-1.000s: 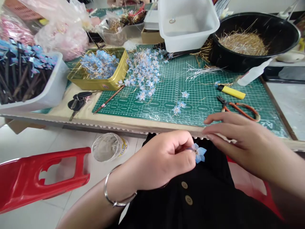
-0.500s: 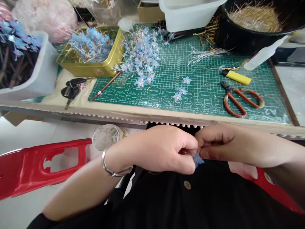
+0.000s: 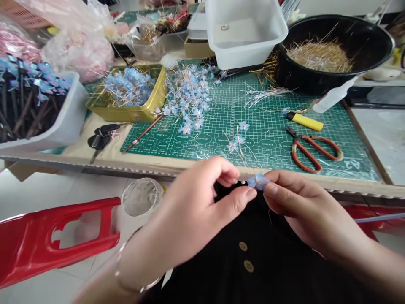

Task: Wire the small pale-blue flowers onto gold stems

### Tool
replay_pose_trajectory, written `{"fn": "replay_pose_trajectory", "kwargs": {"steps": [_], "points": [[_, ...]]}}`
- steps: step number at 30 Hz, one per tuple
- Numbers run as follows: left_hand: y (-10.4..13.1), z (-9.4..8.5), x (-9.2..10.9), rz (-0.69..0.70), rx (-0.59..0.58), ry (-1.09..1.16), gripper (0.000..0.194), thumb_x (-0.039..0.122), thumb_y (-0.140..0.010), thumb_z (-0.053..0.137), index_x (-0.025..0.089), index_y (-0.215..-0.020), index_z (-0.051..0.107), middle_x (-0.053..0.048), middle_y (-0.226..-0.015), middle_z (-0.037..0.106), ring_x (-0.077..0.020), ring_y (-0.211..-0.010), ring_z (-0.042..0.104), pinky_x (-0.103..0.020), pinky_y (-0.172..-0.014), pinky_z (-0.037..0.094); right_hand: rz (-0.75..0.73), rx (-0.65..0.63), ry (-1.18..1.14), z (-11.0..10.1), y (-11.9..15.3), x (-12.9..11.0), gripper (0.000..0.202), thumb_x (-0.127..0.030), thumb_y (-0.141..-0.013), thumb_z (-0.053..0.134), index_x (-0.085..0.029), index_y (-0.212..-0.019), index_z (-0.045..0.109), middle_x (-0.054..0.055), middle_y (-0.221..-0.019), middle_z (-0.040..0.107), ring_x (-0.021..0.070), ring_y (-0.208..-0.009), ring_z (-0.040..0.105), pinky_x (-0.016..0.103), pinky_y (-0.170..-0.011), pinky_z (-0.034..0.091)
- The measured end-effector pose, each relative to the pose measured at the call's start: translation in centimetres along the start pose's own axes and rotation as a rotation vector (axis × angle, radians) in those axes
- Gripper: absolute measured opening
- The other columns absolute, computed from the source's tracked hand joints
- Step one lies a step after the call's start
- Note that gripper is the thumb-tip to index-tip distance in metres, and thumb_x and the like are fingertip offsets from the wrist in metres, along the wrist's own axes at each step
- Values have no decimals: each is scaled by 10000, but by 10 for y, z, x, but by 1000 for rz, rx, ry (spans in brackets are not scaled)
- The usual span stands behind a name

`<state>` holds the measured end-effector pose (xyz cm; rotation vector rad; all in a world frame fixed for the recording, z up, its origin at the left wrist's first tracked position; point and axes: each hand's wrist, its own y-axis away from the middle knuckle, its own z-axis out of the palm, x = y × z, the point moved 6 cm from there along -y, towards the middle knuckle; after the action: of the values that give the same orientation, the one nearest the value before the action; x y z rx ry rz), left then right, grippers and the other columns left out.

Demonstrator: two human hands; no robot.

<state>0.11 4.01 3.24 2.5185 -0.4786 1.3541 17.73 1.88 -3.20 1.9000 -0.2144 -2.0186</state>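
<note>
1. Head view: R hand (image 3: 311, 207) pinches blue flower (image 3: 258, 181) btwn thumb & index, just past table edge; L hand (image 3: 190, 202) partly open, thumb by petals, grips nothing visible.
2. Below & left of L hand: red stool (image 3: 22, 240), clear tub (image 3: 141, 196), both on tiled floor (image 3: 71, 276).
3. Ahead of hands: green mat (image 3: 209, 154) w/ 3 loose flowers (image 3: 239, 138); pliers (image 3: 316, 152) & yellow lighter (image 3: 306, 121) ahead of R hand.
4. Ahead-left: gold tin (image 3: 136, 114), full of blue flowers w/ thin wires; flower pile (image 3: 193, 93) beside it. Far left, white tub (image 3: 71, 112) w/ dark stems, blue blossoms.
5. Farther: white bin (image 3: 247, 57), small ring (image 3: 225, 28) inside; black basin (image 3: 316, 82) w/ tangled wire (image 3: 319, 55); pink stuff in plastic bags (image 3: 77, 52), upper L.
</note>
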Motion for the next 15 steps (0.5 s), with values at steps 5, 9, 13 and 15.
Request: {"fn": "replay_pose_trajectory", "kwargs": {"steps": [5,9,13,15], "points": [[-13,43,-36,-172,-179,512,173,378,-957,622,223,-1021,667,32,-933,711,-98,-826,639,-194,-710,506,-85,-37,307,0,1,-7,309,-525,-889,645,-233,-798,687,-9,-671,629,134,-591,537,241,-518,421],[-12,45,-35,-216,-307,446,142,345,-910,670,204,-905,688,52,-787,674,-74,-668,573,-190,-596,446,-375,-90,694,-5,1,-28,141,-265,-925,578,-263,-848,696,-33,-744,698,128,-663,636,232,-588,476],[-11,45,-30,-249,-362,271,126,291,-846,681,186,-782,657,63,-668,628,-77,-601,534,-204,-545,403,-708,-15,1037,0,16,-48,156,-141,-911,527,-203,-836,648,-11,-714,667,128,-627,615,254,-563,437],[-13,47,-30,-249,-312,191,133,285,-823,669,186,-742,630,63,-644,618,-86,-584,524,-220,-531,385,-749,-17,1146,10,23,-46,166,-145,-906,518,-187,-798,636,-7,-651,622,136,-559,573,278,-517,398]]}}
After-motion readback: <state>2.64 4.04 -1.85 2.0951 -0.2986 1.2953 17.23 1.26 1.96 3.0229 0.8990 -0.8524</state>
